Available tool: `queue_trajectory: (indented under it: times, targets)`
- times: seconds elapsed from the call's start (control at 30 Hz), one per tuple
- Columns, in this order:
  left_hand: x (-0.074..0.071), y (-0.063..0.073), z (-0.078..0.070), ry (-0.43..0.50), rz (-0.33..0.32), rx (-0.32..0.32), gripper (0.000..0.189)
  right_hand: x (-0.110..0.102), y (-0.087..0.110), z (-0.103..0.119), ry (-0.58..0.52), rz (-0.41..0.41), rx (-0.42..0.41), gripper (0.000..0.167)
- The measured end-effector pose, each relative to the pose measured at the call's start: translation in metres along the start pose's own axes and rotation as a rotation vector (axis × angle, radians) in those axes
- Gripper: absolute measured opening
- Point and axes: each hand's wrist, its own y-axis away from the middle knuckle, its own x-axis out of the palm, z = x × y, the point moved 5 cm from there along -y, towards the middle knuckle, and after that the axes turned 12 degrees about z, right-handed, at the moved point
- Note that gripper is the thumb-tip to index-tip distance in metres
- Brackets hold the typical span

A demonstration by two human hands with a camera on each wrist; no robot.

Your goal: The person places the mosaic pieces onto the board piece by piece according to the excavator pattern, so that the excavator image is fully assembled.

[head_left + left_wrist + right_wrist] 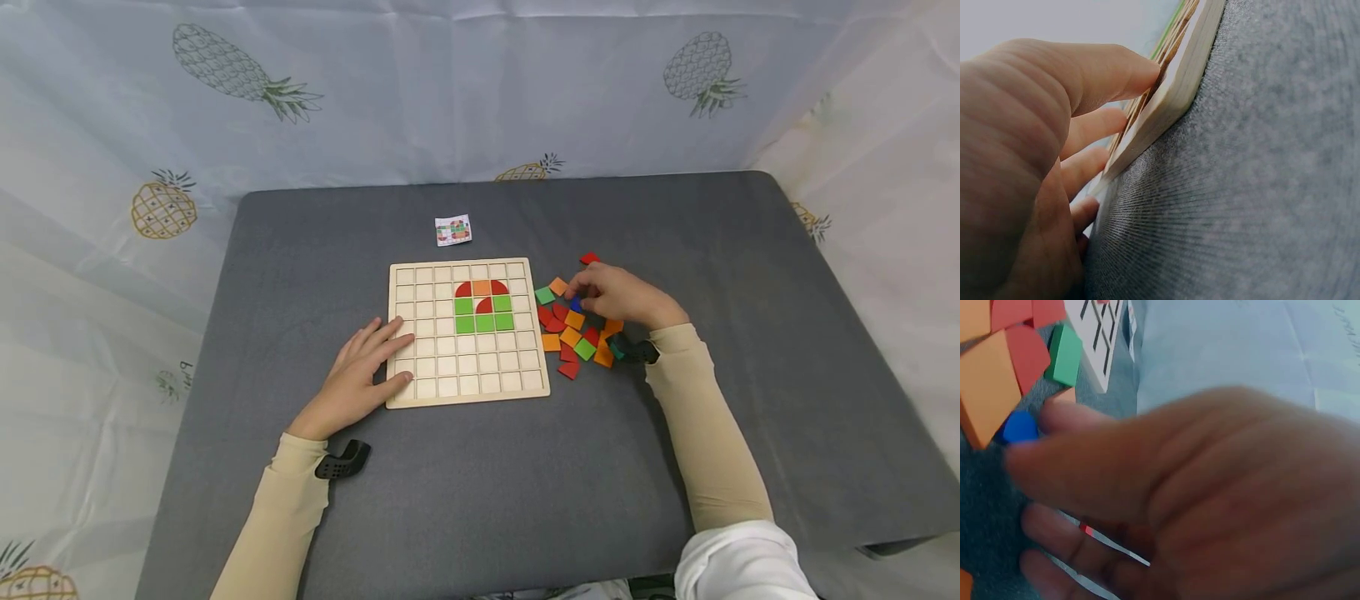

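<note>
A square wooden grid board (468,364) lies on the grey table. Red quarter-round, orange square and green square tiles (483,322) fill several cells in its upper right part. My left hand (358,379) rests at the board's left edge, fingers spread; in the left wrist view the thumb (1119,70) touches its rim. Over a loose pile beside the board, my right hand (618,293) reaches down with fingers bent. A blue tile (1020,428) lies by its thumb and index finger, a gap showing between them; no tile is visibly gripped.
Loose red, orange and green tiles (574,320) lie scattered right of the board, some overlapping. A small printed pattern card (453,231) lies behind the board. A pineapple-print curtain (450,100) hangs behind the table.
</note>
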Motion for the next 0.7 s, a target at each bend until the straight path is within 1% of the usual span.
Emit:
queue_trajectory:
  times: [0.13,0.4,0.6,0.63,0.7]
  targets:
    - [0.0002,0.0003,0.0000,0.005,-0.001,0.001,0.061,0.0028,-0.0003,-0.0006,0.029,0.022,0.001,0.020]
    - [0.0004,0.0010,0.0014,0.005,-0.006,0.001,0.060,0.0025,-0.0022,-0.0014,0.025,-0.015,0.027,0.010]
    - [0.0008,0.0007,0.0021,0.003,-0.007,-0.001,0.060,0.0007,-0.0026,-0.0036,-0.036,-0.051,0.037,0.012]
    - [0.0007,0.0006,0.0018,0.003,-0.007,0.000,0.060,0.0002,-0.0026,-0.0034,-0.045,-0.064,0.030,0.012]
    - [0.0005,0.0007,0.0009,0.002,-0.006,0.004,0.060,-0.0007,-0.0026,-0.0019,-0.047,-0.088,0.002,0.018]
